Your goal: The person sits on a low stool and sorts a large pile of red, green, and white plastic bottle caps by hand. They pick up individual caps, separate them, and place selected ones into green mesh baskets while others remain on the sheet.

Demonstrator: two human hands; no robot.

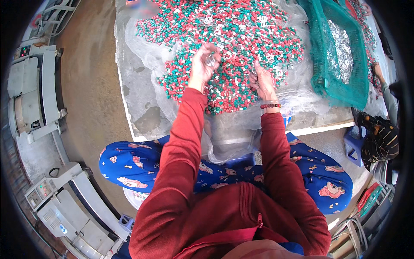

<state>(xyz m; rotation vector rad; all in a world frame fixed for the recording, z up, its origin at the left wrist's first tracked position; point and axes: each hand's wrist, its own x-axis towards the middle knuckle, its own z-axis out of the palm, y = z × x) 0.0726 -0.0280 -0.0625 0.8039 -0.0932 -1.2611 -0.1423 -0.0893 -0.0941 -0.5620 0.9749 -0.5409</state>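
Note:
A wide heap of small red, green and white pebble-like pieces point(233, 93) lies on a translucent white sheet point(164, 82). Scattered through it are small silver metal parts, some with slots like buckles point(264, 20). My left hand point(203, 64) is over the middle of the heap, its fingers curled round small silver metal parts point(210, 59). To its right, my right hand point(264, 83) is low over the heap, thumb up and the other fingers curled in. What those fingers hold, if anything, is hidden. A beaded bracelet point(271, 105) circles the right wrist.
A green mesh-lined basket point(320, 64) at the right holds many silver metal parts point(343, 52). Another person's forearm point(379, 74) reaches in at the far right. A blue plastic stool point(354, 144) stands beside the table. Grey machines point(32, 93) line the left side.

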